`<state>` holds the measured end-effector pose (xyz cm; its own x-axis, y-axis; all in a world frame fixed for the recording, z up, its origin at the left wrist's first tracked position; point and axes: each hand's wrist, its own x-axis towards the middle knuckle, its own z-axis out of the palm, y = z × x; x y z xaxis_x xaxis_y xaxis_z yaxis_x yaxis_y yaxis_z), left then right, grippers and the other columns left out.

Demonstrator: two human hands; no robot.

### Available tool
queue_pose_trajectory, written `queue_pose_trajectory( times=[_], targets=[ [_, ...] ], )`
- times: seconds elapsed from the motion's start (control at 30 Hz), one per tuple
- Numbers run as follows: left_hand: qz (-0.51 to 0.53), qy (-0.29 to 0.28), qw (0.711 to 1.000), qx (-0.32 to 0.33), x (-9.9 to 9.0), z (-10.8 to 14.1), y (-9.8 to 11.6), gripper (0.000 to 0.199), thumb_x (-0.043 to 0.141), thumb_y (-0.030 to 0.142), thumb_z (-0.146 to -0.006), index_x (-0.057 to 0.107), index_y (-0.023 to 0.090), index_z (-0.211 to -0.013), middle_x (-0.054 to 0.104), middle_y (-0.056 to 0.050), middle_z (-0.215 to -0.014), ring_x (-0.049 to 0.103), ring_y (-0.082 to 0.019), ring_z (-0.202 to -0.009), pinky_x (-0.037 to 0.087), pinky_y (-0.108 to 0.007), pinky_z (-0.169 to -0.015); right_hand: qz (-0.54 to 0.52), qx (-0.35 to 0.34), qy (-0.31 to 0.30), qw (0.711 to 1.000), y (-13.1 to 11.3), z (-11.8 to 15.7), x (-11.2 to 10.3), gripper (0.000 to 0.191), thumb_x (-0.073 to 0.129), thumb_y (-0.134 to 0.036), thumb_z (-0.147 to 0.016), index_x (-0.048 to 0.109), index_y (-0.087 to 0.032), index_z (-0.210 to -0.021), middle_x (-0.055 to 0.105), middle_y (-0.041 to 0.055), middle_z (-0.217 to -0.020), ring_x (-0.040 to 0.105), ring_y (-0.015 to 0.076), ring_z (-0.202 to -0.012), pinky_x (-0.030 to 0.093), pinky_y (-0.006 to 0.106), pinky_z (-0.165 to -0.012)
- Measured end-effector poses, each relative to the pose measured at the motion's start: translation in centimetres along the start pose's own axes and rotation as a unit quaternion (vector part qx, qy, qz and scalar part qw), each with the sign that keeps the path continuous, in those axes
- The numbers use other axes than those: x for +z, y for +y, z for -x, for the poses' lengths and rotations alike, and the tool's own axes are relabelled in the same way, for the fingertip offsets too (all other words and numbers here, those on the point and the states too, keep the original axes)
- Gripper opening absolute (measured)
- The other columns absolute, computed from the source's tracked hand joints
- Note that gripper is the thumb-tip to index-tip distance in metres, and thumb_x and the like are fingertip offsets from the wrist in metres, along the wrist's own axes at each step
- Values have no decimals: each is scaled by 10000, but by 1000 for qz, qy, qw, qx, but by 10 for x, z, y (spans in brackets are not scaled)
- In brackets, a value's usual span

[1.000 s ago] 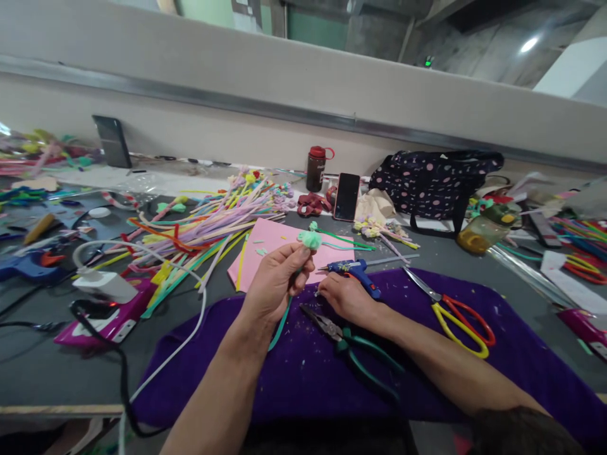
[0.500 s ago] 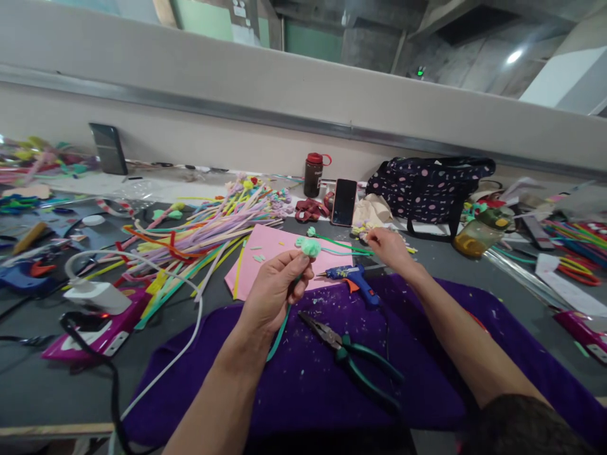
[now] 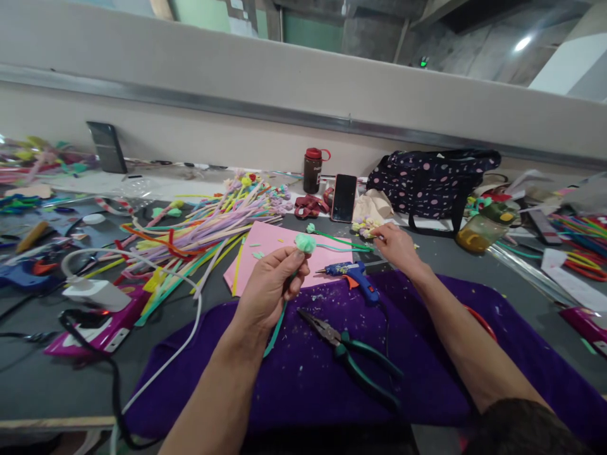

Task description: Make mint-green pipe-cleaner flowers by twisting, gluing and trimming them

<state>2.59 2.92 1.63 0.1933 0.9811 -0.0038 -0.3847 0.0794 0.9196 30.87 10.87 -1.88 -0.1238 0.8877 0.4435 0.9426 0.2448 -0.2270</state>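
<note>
My left hand [image 3: 277, 278] is closed in a pinch round a mint-green pipe-cleaner flower [image 3: 305, 243], its fluffy head showing above the thumb. The flower's teal stem [image 3: 275, 332] hangs below the palm. My right hand [image 3: 396, 245] has its fingers pressed together beside a small pile of pale yellow and lilac fuzzy pieces [image 3: 366, 226]; whatever they pinch is hidden. Between the hands, a blue glue gun [image 3: 353, 275] rests at the edge of a pink sheet [image 3: 268, 272]. Another green-stemmed flower [image 3: 311, 228] lies on the sheet's far side.
Green-handled pliers [image 3: 346, 354] lie on a purple cloth [image 3: 284, 392] nearest me. Left are a heap of pipe cleaners [image 3: 213, 221] and a pink power strip [image 3: 107, 322] with cables. Behind stand a phone [image 3: 344, 198], a red-capped bottle [image 3: 312, 172] and a dark patterned bag [image 3: 429, 189].
My right hand has shifted slightly right and down, uncovering more of the yellow and lilac pile. My left hand has turned the green flower a little and moved it slightly left.
</note>
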Motion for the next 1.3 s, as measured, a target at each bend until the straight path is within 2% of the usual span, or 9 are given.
queue_pose_trajectory(
  times=[0.1,0.23,0.37,0.47,0.6,0.8,1.1,1.2,1.3],
  targets=[
    [9,6,1000,5,-2,1,1,205,637,325,-698,565,134,-699,539,30,-580,366,2,-344,202,-124,-308,-78,-44,-44,995,-28,12,-7,161,508,-195,-777,646,-160,-852,661,33,-784,579,154,-707,398,237,-644],
    [29,14,999,22,-5,1,3,202,636,320,-698,575,128,-722,544,27,-587,374,0,-351,198,-130,-310,-194,-178,-170,949,-81,34,-19,161,490,-222,-828,639,-176,-868,652,18,-796,580,128,-716,393,211,-647],
    [37,19,999,26,-7,1,4,211,645,325,-686,578,131,-736,545,35,-584,373,1,-344,180,-136,-305,-146,-266,-239,923,-120,48,-12,156,487,-206,-840,628,-179,-900,634,43,-846,575,142,-773,382,225,-676],
    [46,16,998,35,-8,0,3,208,637,322,-698,579,127,-740,539,38,-583,365,6,-340,173,-136,-307,-56,-282,-267,920,-134,51,2,156,517,-244,-823,612,-178,-928,614,63,-879,565,167,-798,367,239,-643],
    [62,13,997,34,-10,0,4,199,631,311,-707,583,126,-759,538,34,-590,371,4,-348,186,-134,-312,-12,-250,-287,924,-136,51,16,143,471,-203,-839,602,-146,-857,599,78,-860,554,159,-754,349,237,-609],
    [71,-1,997,41,-10,2,5,179,622,300,-720,560,133,-709,543,30,-605,375,1,-351,184,-135,-311,-149,-162,-242,945,-125,38,21,121,466,-179,-832,584,-151,-836,612,39,-795,549,132,-721,364,220,-634],
    [36,3,999,28,-7,0,1,230,641,347,-694,576,126,-703,548,32,-582,369,6,-343,198,-137,-314,-33,-231,-265,936,-155,42,41,163,454,-169,-834,560,-153,-958,601,85,-910,565,166,-774,373,242,-658],
    [25,-4,1000,15,-6,-1,0,242,635,363,-698,579,128,-703,551,29,-575,362,6,-335,174,-138,-306,-23,-209,-206,956,-132,33,30,155,432,-193,-848,555,-163,-937,593,62,-870,557,156,-732,374,235,-633],
    [16,-19,1000,-1,-6,0,1,230,626,355,-710,582,129,-711,551,26,-566,343,8,-322,140,-139,-297,2,-152,-113,982,-89,24,7,145,423,-189,-848,567,-170,-849,588,52,-834,556,163,-764,385,243,-671]
  ],
)
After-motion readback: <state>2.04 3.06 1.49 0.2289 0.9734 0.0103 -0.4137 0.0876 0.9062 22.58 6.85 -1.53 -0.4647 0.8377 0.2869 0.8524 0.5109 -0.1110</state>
